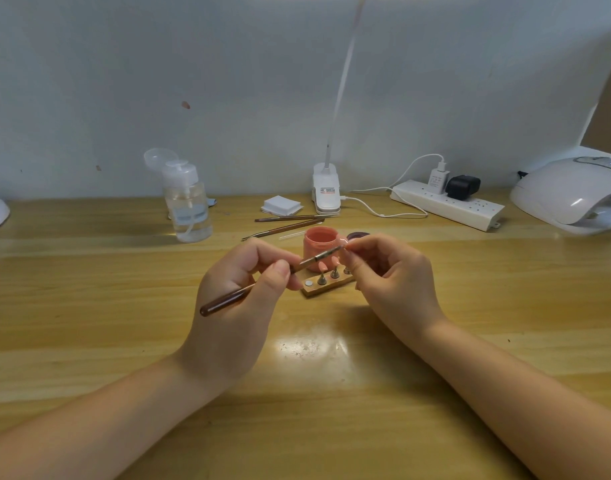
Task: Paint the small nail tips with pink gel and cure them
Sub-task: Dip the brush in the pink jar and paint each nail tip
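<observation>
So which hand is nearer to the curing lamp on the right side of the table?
Right. The right hand sits mid-table, on the curing lamp's side; the left hand, holding the brush, is farther away.

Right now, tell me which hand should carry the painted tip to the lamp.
Right, probably. The right hand pinches the tip, and the lamp sits at the table's far right. The left hand grips the brush.
</observation>
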A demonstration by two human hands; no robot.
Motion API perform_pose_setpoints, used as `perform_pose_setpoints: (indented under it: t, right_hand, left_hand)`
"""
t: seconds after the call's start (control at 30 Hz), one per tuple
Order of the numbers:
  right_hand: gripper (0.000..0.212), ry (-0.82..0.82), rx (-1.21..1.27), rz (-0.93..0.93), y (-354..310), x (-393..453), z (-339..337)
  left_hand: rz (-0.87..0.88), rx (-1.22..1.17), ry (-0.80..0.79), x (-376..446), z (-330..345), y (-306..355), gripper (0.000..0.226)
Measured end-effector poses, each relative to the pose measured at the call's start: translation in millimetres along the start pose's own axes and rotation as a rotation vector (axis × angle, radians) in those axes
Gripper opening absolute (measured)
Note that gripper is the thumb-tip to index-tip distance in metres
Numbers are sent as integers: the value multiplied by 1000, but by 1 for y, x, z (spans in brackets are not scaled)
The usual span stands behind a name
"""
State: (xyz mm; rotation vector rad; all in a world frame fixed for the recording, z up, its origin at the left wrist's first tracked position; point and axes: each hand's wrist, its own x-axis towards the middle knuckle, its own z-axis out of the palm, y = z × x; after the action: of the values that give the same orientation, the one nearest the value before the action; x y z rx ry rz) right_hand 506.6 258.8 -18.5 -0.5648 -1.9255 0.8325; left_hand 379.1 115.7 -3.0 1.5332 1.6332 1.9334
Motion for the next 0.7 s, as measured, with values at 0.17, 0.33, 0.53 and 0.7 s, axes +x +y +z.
perform_pose_setpoints:
  t: [0.17,0.33,0.53,0.7]
  right_hand:
    - [9,12,4,3,0,0,1]
    - [8,1,5,9,0,0,1]
    - [9,-5,27,14,0,0,1]
    - [8,-18,30,16,-1,0,1]
  left_hand:
    - [-38,7,15,1,3,0,17]
    - [13,10,-47,-3,2,2,23]
    - [-7,34,12,-1,3,1,14]
    - [81,180,-86,-3,4,2,20]
